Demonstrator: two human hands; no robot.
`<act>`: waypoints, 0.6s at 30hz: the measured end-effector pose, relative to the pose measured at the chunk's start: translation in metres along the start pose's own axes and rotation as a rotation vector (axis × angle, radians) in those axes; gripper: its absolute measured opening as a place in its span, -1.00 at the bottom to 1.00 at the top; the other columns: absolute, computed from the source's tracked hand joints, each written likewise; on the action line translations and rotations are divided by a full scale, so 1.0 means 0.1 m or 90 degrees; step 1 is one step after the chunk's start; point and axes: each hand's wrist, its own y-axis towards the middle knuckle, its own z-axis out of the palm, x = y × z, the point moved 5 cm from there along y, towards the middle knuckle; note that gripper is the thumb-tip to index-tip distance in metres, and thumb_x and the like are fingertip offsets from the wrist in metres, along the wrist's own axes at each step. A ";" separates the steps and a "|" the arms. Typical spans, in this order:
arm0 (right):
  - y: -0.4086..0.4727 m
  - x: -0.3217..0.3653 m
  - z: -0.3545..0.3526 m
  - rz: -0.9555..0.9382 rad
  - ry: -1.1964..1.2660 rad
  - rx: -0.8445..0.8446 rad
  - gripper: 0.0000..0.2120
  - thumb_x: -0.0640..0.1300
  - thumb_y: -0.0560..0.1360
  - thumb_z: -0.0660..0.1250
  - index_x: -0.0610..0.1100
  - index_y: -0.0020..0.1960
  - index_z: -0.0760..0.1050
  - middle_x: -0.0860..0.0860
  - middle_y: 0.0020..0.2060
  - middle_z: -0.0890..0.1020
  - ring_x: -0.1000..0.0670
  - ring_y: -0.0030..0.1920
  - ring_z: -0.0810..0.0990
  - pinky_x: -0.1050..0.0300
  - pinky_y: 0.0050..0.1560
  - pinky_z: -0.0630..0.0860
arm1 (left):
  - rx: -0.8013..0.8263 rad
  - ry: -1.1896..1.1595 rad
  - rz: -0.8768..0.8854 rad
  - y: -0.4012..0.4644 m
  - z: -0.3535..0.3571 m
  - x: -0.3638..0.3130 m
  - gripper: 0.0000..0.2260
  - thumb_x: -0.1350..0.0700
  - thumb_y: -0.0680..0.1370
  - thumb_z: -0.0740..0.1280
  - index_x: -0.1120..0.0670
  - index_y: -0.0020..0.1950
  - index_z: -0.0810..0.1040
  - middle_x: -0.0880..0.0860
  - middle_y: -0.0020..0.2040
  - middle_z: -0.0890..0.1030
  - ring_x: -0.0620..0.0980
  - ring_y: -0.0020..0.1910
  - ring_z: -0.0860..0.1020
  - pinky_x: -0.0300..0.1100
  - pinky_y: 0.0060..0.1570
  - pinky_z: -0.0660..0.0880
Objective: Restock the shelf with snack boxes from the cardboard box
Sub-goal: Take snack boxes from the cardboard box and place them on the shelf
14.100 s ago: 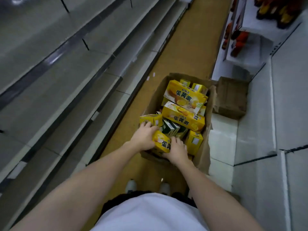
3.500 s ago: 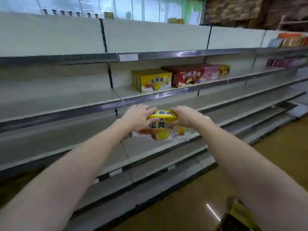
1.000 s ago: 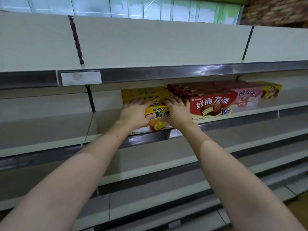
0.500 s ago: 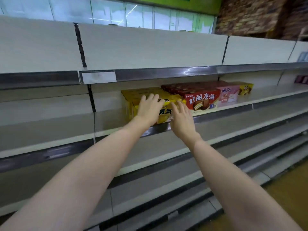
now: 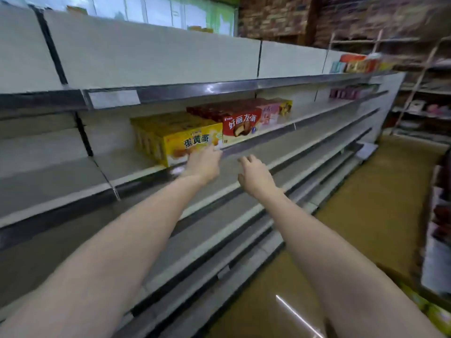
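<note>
A row of yellow snack boxes (image 5: 188, 140) stands on the second shelf (image 5: 136, 172), front box facing out. To their right stand red snack boxes (image 5: 240, 126), then pink boxes (image 5: 269, 114). My left hand (image 5: 203, 164) hovers just below the yellow front box, fingers relaxed, holding nothing. My right hand (image 5: 255, 175) hangs in front of the shelf edge, fingers loosely spread and empty. The cardboard box (image 5: 419, 298) shows only as a blurred corner with yellow packs at the lower right.
Bare grey shelves (image 5: 219, 215) run below and to the left of the stocked spot. A brown aisle floor (image 5: 366, 215) stretches to the right. Another rack (image 5: 436, 215) with goods lines the right edge. More packs (image 5: 356, 63) sit on the top shelf far right.
Both hands have let go of the yellow box and pulled back from the shelf. The view has swung to the right, towards the aisle.
</note>
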 end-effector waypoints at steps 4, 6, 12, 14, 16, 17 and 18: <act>-0.61 -0.36 -0.04 0.055 -0.031 -0.011 -0.62 -0.16 0.57 0.28 -0.18 0.37 0.38 -0.15 0.24 0.46 -0.22 0.21 0.47 -0.06 0.17 0.43 | 0.040 -0.162 0.064 -0.26 0.22 -0.50 -0.78 0.25 0.52 0.22 0.13 0.11 0.57 0.20 0.10 0.60 0.22 0.08 0.57 -0.03 -0.03 0.45; -0.95 -0.58 -0.03 0.109 -0.020 -0.006 -0.61 -0.17 0.58 0.25 -0.17 0.39 0.37 -0.14 0.26 0.45 -0.22 0.21 0.47 -0.06 0.17 0.44 | 0.057 -0.220 0.090 -0.41 0.38 -0.77 -0.83 0.22 0.48 0.24 0.11 0.00 0.59 0.18 -0.03 0.63 0.21 -0.04 0.60 -0.05 -0.13 0.49; -2.24 -1.15 0.10 0.267 -0.003 0.021 -0.62 -0.16 0.60 0.23 -0.14 0.40 0.37 -0.10 0.27 0.45 -0.18 0.21 0.48 -0.02 0.13 0.47 | 0.172 -0.307 0.205 -1.11 0.77 -1.78 -0.85 0.22 0.54 0.26 0.23 0.02 0.59 0.20 -0.03 0.63 0.19 -0.01 0.59 -0.09 -0.11 0.46; -2.73 -1.29 0.15 0.328 -0.018 0.035 -0.64 -0.16 0.57 0.27 -0.13 0.36 0.40 -0.10 0.24 0.46 -0.18 0.20 0.49 0.00 0.15 0.44 | 0.198 -0.329 0.236 -1.37 0.89 -2.06 -0.87 0.23 0.53 0.26 0.21 -0.01 0.58 0.18 -0.06 0.63 0.18 -0.02 0.59 -0.11 -0.18 0.41; -3.19 -1.42 0.21 0.390 -0.021 0.050 -0.65 -0.15 0.55 0.30 -0.14 0.32 0.42 -0.11 0.23 0.47 -0.18 0.23 0.48 -0.01 0.20 0.44 | 0.220 -0.356 0.265 -1.63 1.01 -2.29 -0.85 0.23 0.53 0.27 0.19 0.04 0.60 0.14 -0.04 0.63 0.14 0.00 0.59 -0.15 -0.18 0.39; -3.40 -1.48 0.24 0.421 -0.020 0.061 -0.65 -0.15 0.55 0.30 -0.15 0.33 0.41 -0.11 0.23 0.47 -0.18 0.24 0.48 -0.01 0.20 0.44 | 0.241 -0.367 0.273 -1.77 1.07 -2.40 -0.84 0.22 0.53 0.29 0.18 0.07 0.59 0.13 -0.03 0.63 0.12 0.02 0.58 -0.15 -0.16 0.40; -3.59 -1.54 0.27 0.447 -0.022 0.073 -0.64 -0.15 0.56 0.29 -0.15 0.34 0.39 -0.11 0.23 0.46 -0.17 0.25 0.47 -0.01 0.20 0.43 | 0.264 -0.377 0.278 -1.89 1.14 -2.51 -0.82 0.21 0.51 0.31 0.15 0.10 0.59 0.13 0.00 0.64 0.13 0.04 0.59 -0.14 -0.12 0.44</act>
